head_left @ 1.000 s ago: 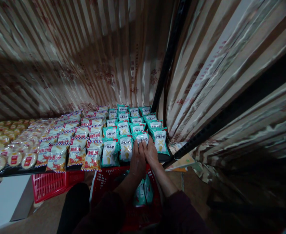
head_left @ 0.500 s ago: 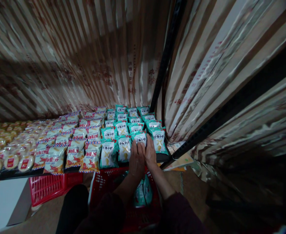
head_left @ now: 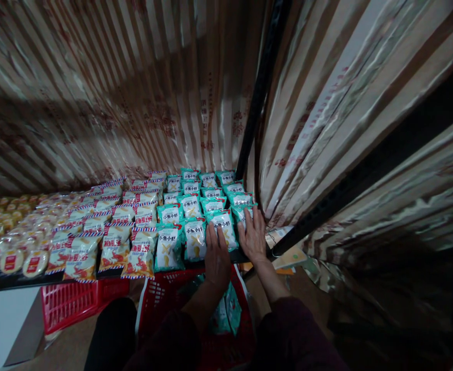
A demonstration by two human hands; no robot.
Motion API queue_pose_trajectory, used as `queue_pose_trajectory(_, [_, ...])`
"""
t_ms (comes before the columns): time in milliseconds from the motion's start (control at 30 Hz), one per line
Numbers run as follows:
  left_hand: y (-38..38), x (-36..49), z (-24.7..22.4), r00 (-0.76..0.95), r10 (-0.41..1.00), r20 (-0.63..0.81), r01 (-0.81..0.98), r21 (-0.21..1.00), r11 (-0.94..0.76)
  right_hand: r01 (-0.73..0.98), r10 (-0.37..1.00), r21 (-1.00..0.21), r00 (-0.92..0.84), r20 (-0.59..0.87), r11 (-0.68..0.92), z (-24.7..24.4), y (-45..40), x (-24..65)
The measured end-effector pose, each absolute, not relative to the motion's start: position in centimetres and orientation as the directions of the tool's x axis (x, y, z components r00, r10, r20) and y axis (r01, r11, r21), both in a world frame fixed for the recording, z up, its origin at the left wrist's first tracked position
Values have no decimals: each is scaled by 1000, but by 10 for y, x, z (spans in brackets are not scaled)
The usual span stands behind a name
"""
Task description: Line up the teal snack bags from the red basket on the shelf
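Observation:
Several teal and white snack bags (head_left: 193, 205) stand in rows at the right end of a black shelf (head_left: 25, 281). My left hand (head_left: 216, 257) lies with fingers outstretched against a front-row snack bag (head_left: 226, 226), touching it without gripping. My right hand (head_left: 253, 237) is spread over the front bag at the right end and covers most of it. Below my forearms, a red basket (head_left: 160, 288) holds more teal snack bags (head_left: 226, 312), partly hidden by my left arm.
Left of the teal bags stand orange and white snack bags (head_left: 114, 246), then round wrapped cakes (head_left: 36, 263). A black post (head_left: 249, 139) rises at the shelf's corner, with striped curtains (head_left: 180, 77) behind. A second red basket (head_left: 72, 304) and a white box (head_left: 10, 324) sit below.
My right hand has moved right, from the bag beside my left hand to the end bag, and its fingers have spread. My left hand stays at its bag.

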State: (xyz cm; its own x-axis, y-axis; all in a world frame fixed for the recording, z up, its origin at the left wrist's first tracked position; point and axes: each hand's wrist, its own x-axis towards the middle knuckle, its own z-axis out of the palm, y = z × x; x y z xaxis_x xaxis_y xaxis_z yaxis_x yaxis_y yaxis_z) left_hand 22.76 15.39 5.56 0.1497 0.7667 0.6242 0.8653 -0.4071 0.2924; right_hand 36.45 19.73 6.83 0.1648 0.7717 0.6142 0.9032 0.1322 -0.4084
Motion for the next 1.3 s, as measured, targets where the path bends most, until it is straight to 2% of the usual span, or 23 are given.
queue_pose_trajectory(233, [160, 233, 57, 135, 723, 677, 880, 253, -402, 906, 777, -395, 138, 614, 151, 63, 207, 361])
queue_pose_trajectory(567, [168, 235, 55, 126, 726, 676, 866, 283, -413, 902, 761, -393, 125, 636, 181, 62, 217, 360])
queue_pose_trajectory(833, [167, 236, 60, 136, 710, 691, 865, 266, -425, 881, 808, -405, 47, 587, 243, 67, 224, 365])
queue_pose_trajectory(1100, [161, 233, 63, 149, 756, 637, 863, 290, -414, 887, 779, -423, 133, 613, 182, 63, 213, 363])
queue_pose_trajectory(1300, [158, 236, 61, 135, 787, 601, 883, 287, -371, 914, 768, -382, 144, 624, 139, 59, 207, 364])
